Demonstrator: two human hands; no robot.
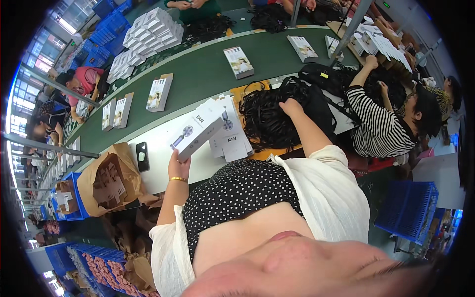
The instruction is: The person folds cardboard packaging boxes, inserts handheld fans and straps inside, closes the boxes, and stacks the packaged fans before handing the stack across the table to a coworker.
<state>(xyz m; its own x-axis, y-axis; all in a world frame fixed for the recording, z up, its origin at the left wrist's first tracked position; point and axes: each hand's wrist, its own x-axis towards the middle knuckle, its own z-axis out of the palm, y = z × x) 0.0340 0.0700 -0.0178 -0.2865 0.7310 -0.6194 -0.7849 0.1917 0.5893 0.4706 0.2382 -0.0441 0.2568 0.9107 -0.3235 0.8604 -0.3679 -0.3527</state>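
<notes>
My left hand (181, 164) is closed round the lower end of a long white carton (199, 136) printed with a small fan, held tilted above the worktop. Just behind it lie several more white cartons (233, 141), overlapping, some looking flat. To the right, my right hand (292, 107) reaches into a big tangled heap of black cords (262, 116). Its fingers are pressed together at the top of the heap, on black cord as far as I can see. Some fingertips are hidden among the loops.
A green conveyor belt (198, 79) crosses ahead, carrying spaced picture boxes (238, 63). At left are a phone (142, 156) and an open brown paper bag (106, 180). A co-worker in a striped top (381, 123) sits close at right. White boxes (151, 32) are stacked across the belt.
</notes>
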